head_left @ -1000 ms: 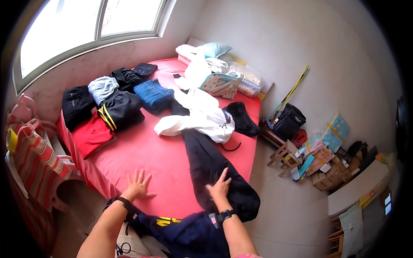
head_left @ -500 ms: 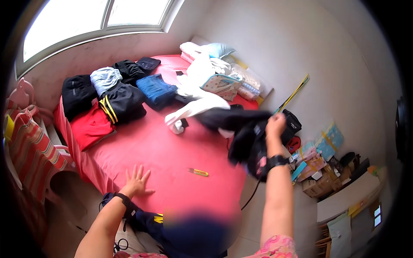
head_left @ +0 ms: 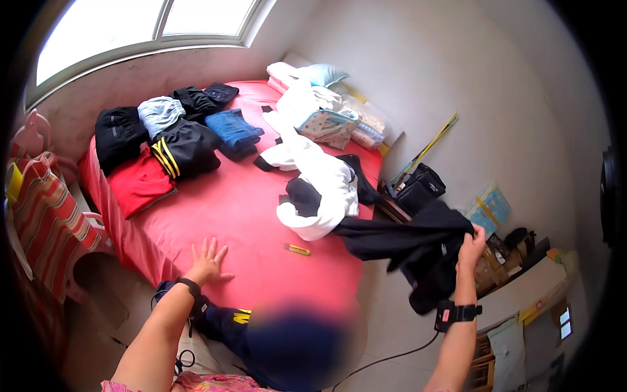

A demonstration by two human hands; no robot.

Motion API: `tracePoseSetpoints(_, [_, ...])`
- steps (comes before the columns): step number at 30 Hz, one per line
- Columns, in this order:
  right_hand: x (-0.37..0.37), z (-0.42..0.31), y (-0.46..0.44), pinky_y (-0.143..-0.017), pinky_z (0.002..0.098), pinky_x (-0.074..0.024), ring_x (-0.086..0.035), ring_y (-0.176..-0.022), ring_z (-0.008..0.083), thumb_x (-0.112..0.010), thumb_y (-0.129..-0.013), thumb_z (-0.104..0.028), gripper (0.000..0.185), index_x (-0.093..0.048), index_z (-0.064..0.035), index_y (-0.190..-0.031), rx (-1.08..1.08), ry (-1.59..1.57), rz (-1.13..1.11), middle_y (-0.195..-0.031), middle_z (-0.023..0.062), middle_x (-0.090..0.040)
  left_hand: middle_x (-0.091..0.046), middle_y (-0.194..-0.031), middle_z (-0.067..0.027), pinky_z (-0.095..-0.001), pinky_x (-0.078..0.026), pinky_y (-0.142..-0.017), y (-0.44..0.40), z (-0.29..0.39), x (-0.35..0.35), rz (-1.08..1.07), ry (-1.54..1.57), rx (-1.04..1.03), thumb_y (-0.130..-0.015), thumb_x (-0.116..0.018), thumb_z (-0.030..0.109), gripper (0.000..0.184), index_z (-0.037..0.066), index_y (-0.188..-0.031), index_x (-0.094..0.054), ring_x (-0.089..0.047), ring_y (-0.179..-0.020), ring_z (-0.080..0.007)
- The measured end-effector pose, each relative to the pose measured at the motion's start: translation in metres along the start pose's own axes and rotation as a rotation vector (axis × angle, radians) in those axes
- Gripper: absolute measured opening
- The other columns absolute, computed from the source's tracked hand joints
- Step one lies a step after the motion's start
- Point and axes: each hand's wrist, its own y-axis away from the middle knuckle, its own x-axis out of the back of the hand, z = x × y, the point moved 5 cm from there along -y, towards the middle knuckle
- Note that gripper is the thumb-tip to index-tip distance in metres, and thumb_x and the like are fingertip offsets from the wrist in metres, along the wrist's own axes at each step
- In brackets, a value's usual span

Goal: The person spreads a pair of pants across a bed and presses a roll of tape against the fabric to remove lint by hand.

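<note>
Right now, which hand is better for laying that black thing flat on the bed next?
Probably the right hand: it grips the black garment, held out past the edge of the bed. The left hand rests spread on the bed, away from the garment.

Pink floral top [head_left: 222, 383]; pale trousers [head_left: 198, 356]. Left wrist: black band [head_left: 190, 286]. Right wrist: black strap [head_left: 468, 313], boxy module [head_left: 444, 320], small pink label [head_left: 447, 314], thin dark cable [head_left: 392, 357].

Folded clothes [head_left: 189, 150] on pink bed [head_left: 225, 206]
</note>
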Motion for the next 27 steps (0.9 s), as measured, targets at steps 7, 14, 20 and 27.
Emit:
tracePoseSetpoints(7, [0.131,-0.043,0.063,-0.090,0.0277,-0.0410,-0.054,-0.099,0.0171,-0.045,-0.080,0.007,0.023,-0.052,0.0028,-0.101,-0.101,-0.120,0.125,-0.104,0.0113,-0.056,-0.001,-0.154,-0.0164,-0.0659,0.005,-0.104,0.000,0.002,0.005,0.006,-0.002,-0.013,-0.072,-0.052,0.072,0.100,0.019,-0.149,-0.014,0.008,-0.141,-0.0373])
tracePoseSetpoints(14, [0.158,-0.087,0.189,-0.094,0.0294,-0.0372,-0.051,-0.099,0.0178,-0.042,-0.069,0.011,0.036,-0.050,0.0026,-0.104,-0.027,0.240,-0.014,-0.101,0.0079,-0.052,-0.037,-0.137,-0.0272,-0.0628,-0.019,-0.105,-0.020,0.059,0.028,0.016,-0.005,-0.078,-0.067,-0.073,0.052,0.093,0.006,-0.139,-0.034,-0.029,-0.131,-0.0430])
tracePoseSetpoints(20, [0.174,-0.086,0.276,-0.086,0.0279,-0.0429,-0.051,-0.093,0.0172,-0.043,-0.068,0.012,0.037,-0.048,0.0030,-0.103,-0.255,-0.007,0.016,-0.098,0.0088,-0.048,-0.016,-0.143,-0.0357,-0.0464,-0.038,-0.101,0.013,0.229,0.037,0.096,0.161,-0.906,-0.064,-0.082,0.021,0.115,0.012,-0.147,-0.002,-0.041,-0.122,-0.0470])
tracePoseSetpoints(27, [0.209,-0.139,0.318,-0.081,0.0257,-0.0388,-0.044,-0.082,0.0153,-0.046,-0.071,0.007,0.025,-0.044,-0.0008,-0.095,0.008,0.010,-0.139,-0.087,0.0070,-0.041,-0.018,-0.140,-0.0380,-0.0468,-0.050,-0.078,0.012,0.337,0.020,0.057,0.337,-0.702,-0.074,-0.058,-0.005,0.082,0.019,-0.143,-0.024,-0.057,-0.094,-0.0488])
